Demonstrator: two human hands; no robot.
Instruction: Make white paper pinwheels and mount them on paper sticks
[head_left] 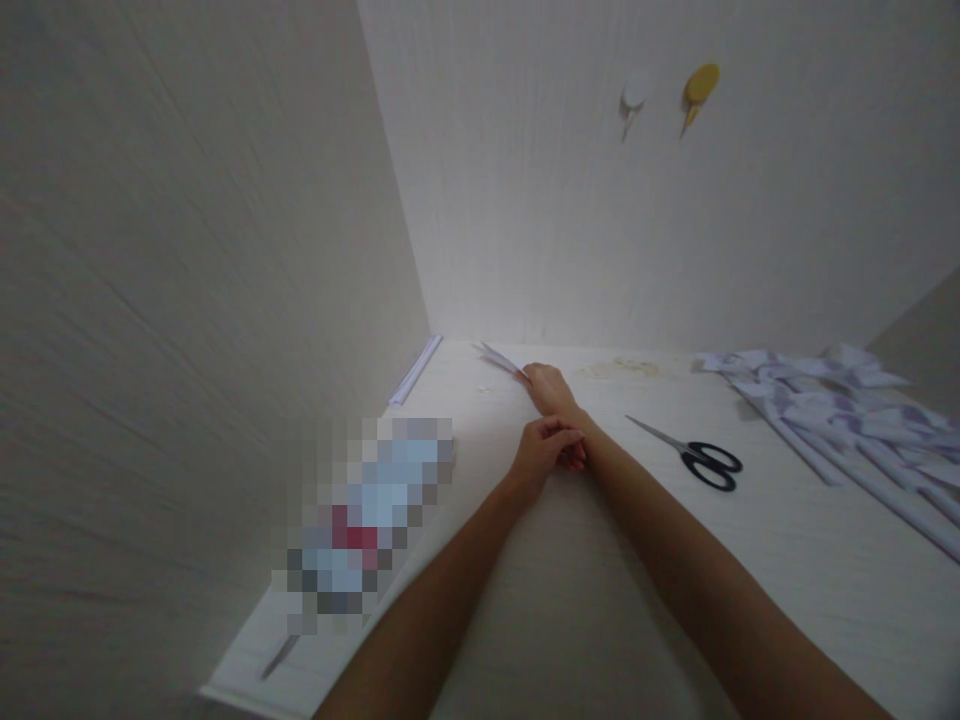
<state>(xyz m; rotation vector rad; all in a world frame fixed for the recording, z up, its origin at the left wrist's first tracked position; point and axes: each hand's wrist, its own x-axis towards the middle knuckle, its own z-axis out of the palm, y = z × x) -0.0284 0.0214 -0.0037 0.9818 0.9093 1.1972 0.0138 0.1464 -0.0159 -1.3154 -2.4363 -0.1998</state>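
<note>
Near the back wall, the right hand pinched a folded white paper strip in its fingers on the pale counter; the left hand curled empty at its wrist

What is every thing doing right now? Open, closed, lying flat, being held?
Right hand: stretched forward, fingers on the folded paper.
Left hand: curled, resting against the right wrist, holding nothing that shows.
Folded paper: flat on the table, touched by the right hand.
Scissors: shut, lying flat, untouched.
Rolled papers: heaped on the table's right side.
Paper strip: lying along the left wall.
Two hooks: stuck on the wall, nothing hanging.
</note>
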